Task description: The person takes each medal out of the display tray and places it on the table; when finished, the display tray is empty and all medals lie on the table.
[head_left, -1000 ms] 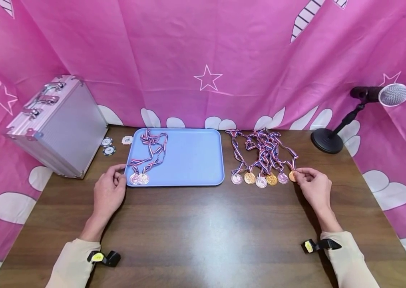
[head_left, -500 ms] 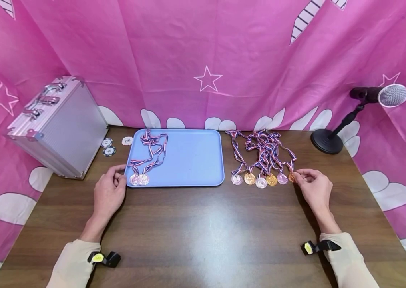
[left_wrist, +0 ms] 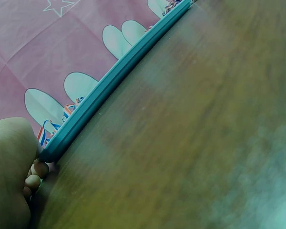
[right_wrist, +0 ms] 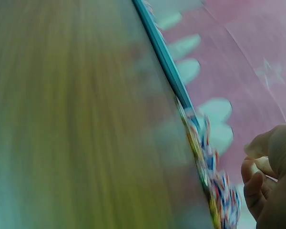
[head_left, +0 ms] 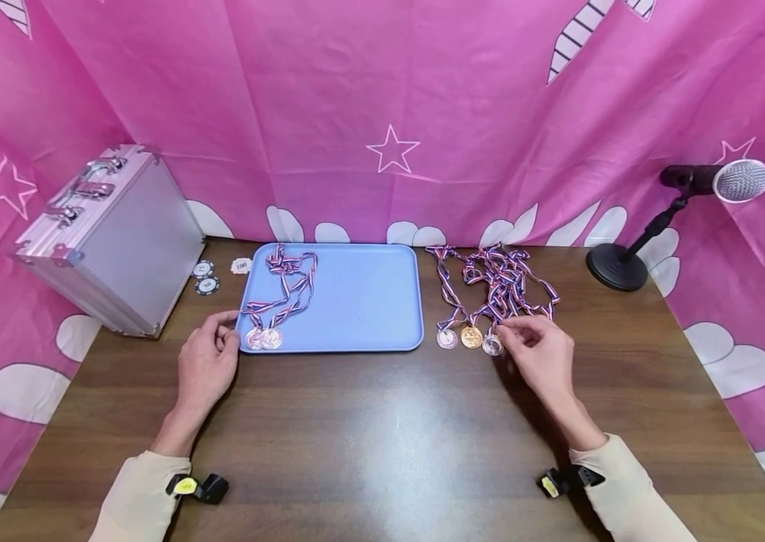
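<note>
Round metal medals on red, white and blue striped ribbons [head_left: 491,290] lie in a row on the dark wooden desk [head_left: 382,436], just right of the flat light-blue plastic tray [head_left: 355,301]. Three discs show at the near end of the row: a pinkish one, a gold one and a silver one. The right hand [head_left: 538,354] is over the right part of the row with its fingers curled down onto the ribbons, covering the rest; whether its grip has closed on a medal cannot be told, and the right wrist view is too blurred to help. The left hand [head_left: 209,361] rests on the desk at the near left corner of the tray, its fingers loosely curled and touching the tray's edge, its grip holding nothing. Two more medals [head_left: 262,338] lie inside the tray at that corner, their ribbons trailing far. Farther left sit three poker chips [head_left: 206,277] and a silver aluminium case [head_left: 111,237]. At the far right stands a black microphone stand [head_left: 620,267].
</note>
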`<state>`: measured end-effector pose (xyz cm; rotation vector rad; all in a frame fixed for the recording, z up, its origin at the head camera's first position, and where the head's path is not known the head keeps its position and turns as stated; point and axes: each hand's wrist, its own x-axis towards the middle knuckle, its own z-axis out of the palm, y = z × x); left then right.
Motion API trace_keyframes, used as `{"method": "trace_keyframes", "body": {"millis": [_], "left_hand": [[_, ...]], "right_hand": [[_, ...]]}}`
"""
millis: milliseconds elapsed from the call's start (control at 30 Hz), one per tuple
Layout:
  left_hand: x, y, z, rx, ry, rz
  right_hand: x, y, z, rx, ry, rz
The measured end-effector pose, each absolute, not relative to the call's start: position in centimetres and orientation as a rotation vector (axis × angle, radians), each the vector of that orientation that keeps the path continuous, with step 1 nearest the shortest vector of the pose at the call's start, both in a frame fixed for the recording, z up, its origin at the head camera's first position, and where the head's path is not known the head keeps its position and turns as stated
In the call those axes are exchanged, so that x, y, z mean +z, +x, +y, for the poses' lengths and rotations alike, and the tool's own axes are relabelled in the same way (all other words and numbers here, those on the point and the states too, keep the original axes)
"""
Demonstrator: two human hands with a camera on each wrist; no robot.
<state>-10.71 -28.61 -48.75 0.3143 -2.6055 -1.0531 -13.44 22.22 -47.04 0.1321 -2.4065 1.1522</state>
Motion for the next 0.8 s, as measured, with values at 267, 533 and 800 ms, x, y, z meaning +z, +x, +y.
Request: {"method": "trace_keyframes", "body": {"millis": [267, 533, 800], "left_hand": [[-48.8, -10.7, -28.7, -1.056, 0.311, -2.602], [-48.6, -10.8, -28.6, -1.051, 0.307, -2.604], [-48.9, -10.7, -28.7, -1.053, 0.314, -2.621]], "right_hand": [[-46.2, -13.3, 15.9, 1.303, 0.305, -2.448], [-46.0, -12.9, 9.8, 1.502, 0.454, -2.444], [-45.9, -13.0, 4.1, 1.49, 0.57, -2.515]]}}
